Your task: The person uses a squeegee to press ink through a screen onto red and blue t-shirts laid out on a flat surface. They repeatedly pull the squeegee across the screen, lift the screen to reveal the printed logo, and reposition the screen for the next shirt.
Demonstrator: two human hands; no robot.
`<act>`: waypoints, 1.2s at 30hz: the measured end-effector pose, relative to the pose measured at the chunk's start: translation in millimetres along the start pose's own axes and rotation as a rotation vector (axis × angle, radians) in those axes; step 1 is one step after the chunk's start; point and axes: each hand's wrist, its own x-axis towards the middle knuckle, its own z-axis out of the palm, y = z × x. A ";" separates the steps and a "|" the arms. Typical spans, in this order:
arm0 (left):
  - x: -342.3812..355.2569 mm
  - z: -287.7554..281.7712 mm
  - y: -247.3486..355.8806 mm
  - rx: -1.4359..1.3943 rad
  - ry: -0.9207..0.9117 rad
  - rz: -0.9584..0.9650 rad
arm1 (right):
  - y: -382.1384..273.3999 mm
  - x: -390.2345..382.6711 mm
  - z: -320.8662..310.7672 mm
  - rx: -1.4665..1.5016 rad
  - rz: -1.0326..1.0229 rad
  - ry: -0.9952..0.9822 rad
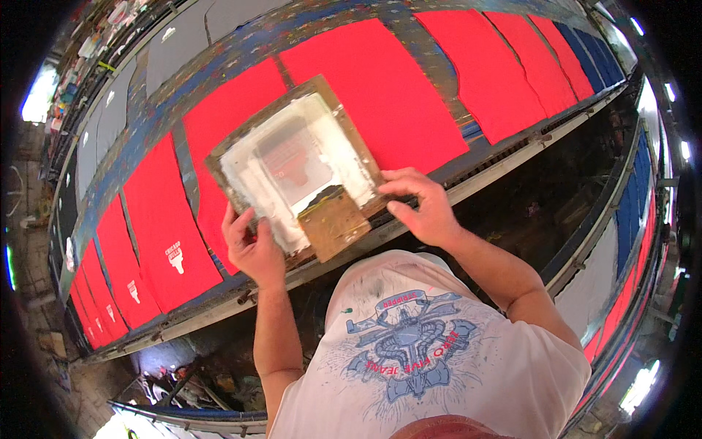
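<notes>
A screen-printing frame (358, 145) with a wooden rim is between my hands, tilted over a red fabric piece (235, 104). White ink coats much of its inside, and a reddish design shows through the mesh (296, 157). A flat brown squeegee-like board (335, 225) lies across the frame's near end, dark and white ink along its upper edge. My left hand (254, 247) is closed on the near left side of the rim. On the right side, my right hand (423, 208) pinches the rim between thumb and fingers. Whether the frame touches the fabric, I cannot tell.
Several red pieces with white prints (157, 227) lie to the left along the long table. Unprinted red pieces (373, 80) and dark blue ones (585, 55) lie to the right. Grey pieces (179, 51) line the far side. A metal rail (497, 172) edges the table.
</notes>
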 end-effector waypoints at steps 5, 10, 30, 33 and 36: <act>2.7 5.1 -21.5 -0.273 -0.058 -0.040 | -5.6 -18.0 25.2 0.092 0.163 0.140; 17.4 -0.2 -18.1 -0.180 -0.099 -0.085 | -29.5 -18.4 30.9 0.085 0.214 0.178; 26.2 60.3 -65.9 -0.287 -0.086 -0.237 | 51.4 15.8 -25.2 0.034 0.102 -0.054; 23.3 67.1 -71.8 -0.277 -0.098 -0.222 | 59.8 16.6 -23.7 0.072 0.167 -0.028; 24.0 68.9 -70.5 -0.176 -0.105 -0.195 | 50.7 19.3 -19.9 -0.075 0.081 0.006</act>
